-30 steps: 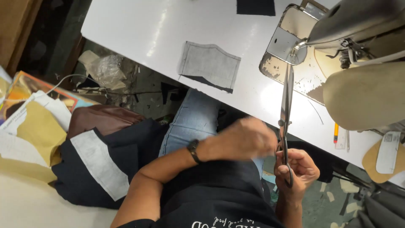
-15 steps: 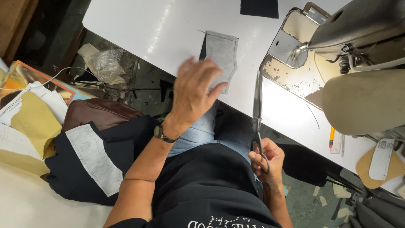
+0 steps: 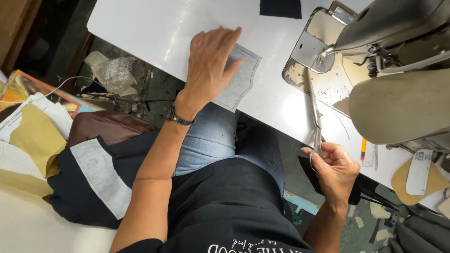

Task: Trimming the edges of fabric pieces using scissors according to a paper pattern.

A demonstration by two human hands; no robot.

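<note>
My left hand point(image 3: 210, 65) lies flat, fingers spread, on a grey pocket-shaped fabric piece point(image 3: 242, 78) at the near edge of the white table point(image 3: 154, 33). A watch sits on that wrist. My right hand point(image 3: 333, 167) grips the handles of long metal scissors point(image 3: 315, 112), whose blades point away over the base plate of the sewing machine point(image 3: 393, 56). The scissors touch no fabric.
A dark fabric square point(image 3: 280, 7) lies at the table's far edge. A pencil point(image 3: 363, 149) and a tan cardboard template point(image 3: 417, 177) rest right of the machine. On my left sit dark cloth with a grey strip point(image 3: 101, 175), yellow paper patterns point(image 3: 35, 136) and a brown cushion point(image 3: 108, 126).
My left hand left the scissors, reached to the grey piece and slid it along the table edge, now pressing it flat. My right hand stays at the scissors' handles.
</note>
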